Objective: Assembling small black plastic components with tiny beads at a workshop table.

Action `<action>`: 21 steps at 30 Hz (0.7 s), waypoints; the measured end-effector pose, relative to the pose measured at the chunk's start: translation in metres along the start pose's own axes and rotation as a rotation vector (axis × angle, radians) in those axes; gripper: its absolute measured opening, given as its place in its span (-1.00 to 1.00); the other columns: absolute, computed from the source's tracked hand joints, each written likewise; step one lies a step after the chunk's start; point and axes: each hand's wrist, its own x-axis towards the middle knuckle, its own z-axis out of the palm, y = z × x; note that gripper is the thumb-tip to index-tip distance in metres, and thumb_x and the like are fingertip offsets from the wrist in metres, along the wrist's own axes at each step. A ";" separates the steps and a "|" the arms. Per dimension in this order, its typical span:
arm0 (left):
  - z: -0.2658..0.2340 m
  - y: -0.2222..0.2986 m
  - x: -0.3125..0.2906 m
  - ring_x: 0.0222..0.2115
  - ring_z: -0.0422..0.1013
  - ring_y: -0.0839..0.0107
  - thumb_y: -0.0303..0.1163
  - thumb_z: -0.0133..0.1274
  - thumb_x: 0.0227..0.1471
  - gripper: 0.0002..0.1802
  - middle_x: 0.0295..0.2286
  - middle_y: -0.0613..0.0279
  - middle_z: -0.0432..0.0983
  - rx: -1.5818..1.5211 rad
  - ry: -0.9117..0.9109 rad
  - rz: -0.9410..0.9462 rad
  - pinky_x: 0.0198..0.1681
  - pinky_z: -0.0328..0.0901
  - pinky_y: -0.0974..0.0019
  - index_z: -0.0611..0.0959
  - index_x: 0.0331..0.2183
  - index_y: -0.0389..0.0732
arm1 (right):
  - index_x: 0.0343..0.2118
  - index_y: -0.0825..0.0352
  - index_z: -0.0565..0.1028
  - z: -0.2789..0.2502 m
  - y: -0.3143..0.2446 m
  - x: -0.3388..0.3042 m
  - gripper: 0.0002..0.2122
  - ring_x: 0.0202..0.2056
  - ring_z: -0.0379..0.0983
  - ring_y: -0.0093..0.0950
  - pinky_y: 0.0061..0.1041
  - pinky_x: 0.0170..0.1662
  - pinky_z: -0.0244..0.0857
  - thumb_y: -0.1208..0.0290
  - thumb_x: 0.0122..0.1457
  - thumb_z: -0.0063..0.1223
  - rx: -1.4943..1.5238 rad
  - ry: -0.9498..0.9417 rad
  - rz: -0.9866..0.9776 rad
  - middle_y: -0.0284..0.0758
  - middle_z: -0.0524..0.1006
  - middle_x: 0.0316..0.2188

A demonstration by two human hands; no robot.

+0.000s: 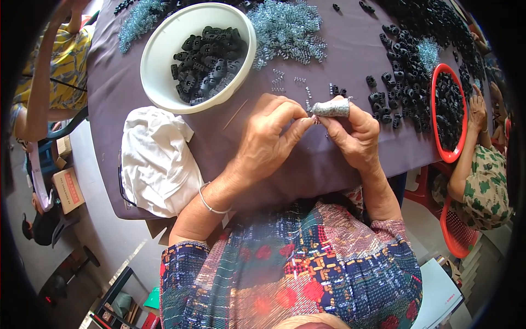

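My left hand (273, 134) and my right hand (355, 134) meet over the purple tablecloth, fingertips pinched close together. Between them is a small metal spring (316, 120), mostly covered by the fingers. A grey wrap (332, 108) covers my right index finger. Just beyond the fingertips lie a few loose springs (278, 82) and some small black plastic parts (335, 89). A thin wooden stick (235, 114) rests to the left of my left hand.
A white bowl (155, 90) of black parts stands at the far left, beside a heap of springs (287, 30). More black parts (397, 60) spread to the right near a red basin (438, 109). A white cloth (156, 159) lies at left. Other people sit on both sides.
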 end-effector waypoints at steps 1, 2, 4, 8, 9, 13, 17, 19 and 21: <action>0.001 0.000 0.000 -0.40 0.37 0.18 -0.47 0.20 -0.07 -0.87 -0.46 0.17 0.48 -0.020 -0.006 -0.026 -0.35 0.27 0.18 0.57 -0.47 -0.27 | -0.26 0.43 0.54 0.000 0.001 0.000 -0.82 -0.35 0.53 -0.51 -0.57 -0.24 0.37 0.66 0.02 0.14 0.001 0.003 0.000 -0.30 0.57 -0.40; 0.002 0.000 -0.001 -0.41 0.37 0.17 -0.48 0.18 -0.05 -0.87 -0.47 0.15 0.47 -0.040 -0.012 -0.051 -0.35 0.27 0.17 0.55 -0.48 -0.28 | -0.27 0.43 0.54 -0.001 0.001 0.000 -0.82 -0.36 0.53 -0.51 -0.57 -0.26 0.37 0.66 0.01 0.15 -0.007 0.002 -0.006 -0.29 0.56 -0.41; 0.003 -0.003 -0.003 -0.40 0.37 0.15 -0.47 0.17 -0.03 -0.87 -0.46 0.14 0.47 -0.024 -0.021 -0.048 -0.35 0.27 0.17 0.54 -0.48 -0.29 | -0.29 0.43 0.54 -0.001 0.001 0.000 -0.83 -0.37 0.53 -0.50 -0.57 -0.27 0.37 0.66 0.00 0.15 -0.013 0.005 -0.011 -0.29 0.56 -0.42; 0.004 -0.002 -0.003 -0.38 0.38 0.12 -0.47 0.13 0.01 -0.87 -0.45 0.13 0.47 0.047 -0.042 -0.002 -0.33 0.27 0.15 0.52 -0.47 -0.29 | -0.33 0.42 0.53 0.001 -0.001 0.001 -0.83 -0.42 0.52 -0.46 -0.57 -0.31 0.35 0.66 -0.04 0.16 -0.167 0.009 -0.076 -0.28 0.54 -0.46; 0.004 -0.002 -0.003 -0.38 0.38 0.12 -0.47 0.13 0.01 -0.87 -0.45 0.13 0.47 0.047 -0.043 -0.001 -0.33 0.27 0.15 0.52 -0.47 -0.29 | -0.34 0.41 0.52 0.001 -0.001 0.001 -0.83 -0.44 0.52 -0.45 -0.56 -0.32 0.35 0.66 -0.05 0.16 -0.182 0.019 -0.099 -0.28 0.53 -0.47; 0.003 0.000 -0.003 -0.35 0.39 0.13 -0.46 0.18 -0.06 -0.86 -0.44 0.16 0.48 0.042 -0.029 -0.006 -0.31 0.29 0.16 0.54 -0.46 -0.26 | -0.32 0.40 0.53 0.001 -0.001 -0.002 -0.83 -0.43 0.52 -0.50 -0.58 -0.30 0.35 0.65 -0.03 0.15 -0.149 0.032 -0.067 -0.30 0.56 -0.46; 0.002 0.001 0.000 -0.34 0.39 0.16 -0.47 0.26 -0.20 -0.80 -0.42 0.21 0.49 0.139 0.032 0.056 -0.31 0.31 0.17 0.57 -0.43 -0.21 | -0.28 0.40 0.54 0.001 -0.006 -0.004 -0.84 -0.38 0.52 -0.61 -0.63 -0.26 0.36 0.63 0.03 0.12 0.005 0.039 0.094 -0.36 0.60 -0.42; 0.002 -0.003 -0.001 -0.34 0.40 0.17 -0.48 0.27 -0.23 -0.78 -0.41 0.21 0.49 0.155 0.035 0.083 -0.31 0.31 0.17 0.58 -0.42 -0.20 | -0.27 0.41 0.55 0.001 -0.008 -0.004 -0.84 -0.36 0.51 -0.65 -0.64 -0.24 0.37 0.62 0.05 0.11 0.052 0.026 0.148 -0.37 0.61 -0.40; 0.002 -0.005 -0.003 -0.34 0.40 0.17 -0.49 0.28 -0.25 -0.75 -0.41 0.22 0.49 0.170 0.037 0.110 -0.31 0.31 0.17 0.59 -0.42 -0.19 | -0.27 0.42 0.55 0.001 -0.007 -0.004 -0.85 -0.34 0.50 -0.67 -0.65 -0.23 0.36 0.62 0.07 0.10 0.046 0.024 0.137 -0.39 0.61 -0.39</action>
